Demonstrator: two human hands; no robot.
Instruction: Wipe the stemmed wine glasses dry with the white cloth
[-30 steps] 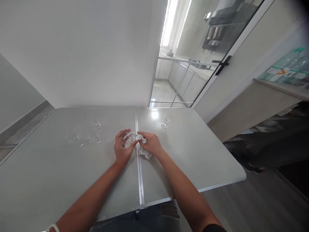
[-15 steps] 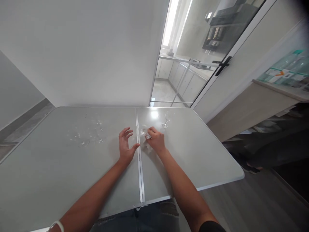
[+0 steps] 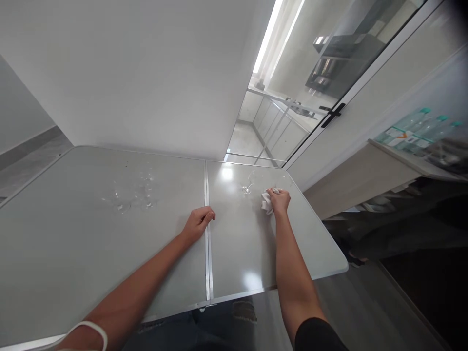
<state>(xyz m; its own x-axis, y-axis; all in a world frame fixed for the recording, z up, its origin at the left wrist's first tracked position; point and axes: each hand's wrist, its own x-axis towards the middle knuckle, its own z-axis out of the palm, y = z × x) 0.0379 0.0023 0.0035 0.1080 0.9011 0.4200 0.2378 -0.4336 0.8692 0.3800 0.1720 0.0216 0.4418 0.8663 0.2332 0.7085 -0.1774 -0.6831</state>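
My right hand is closed round a crumpled white tissue on the right half of the pale table. Just left of the tissue, a small clear puddle glints on the surface. My left hand rests beside the metal seam with its fingers curled in; nothing shows in it. Farther left lie clear wet patches and drops.
A white wall rises behind the table's far edge. To the right are a glass door with a black handle and a wooden shelf bearing several clear bottles with green caps.
My right hand has moved right, away from the seam, with the tissue in it. My left hand has gone from spread fingers to curled ones. The view has tilted slightly.
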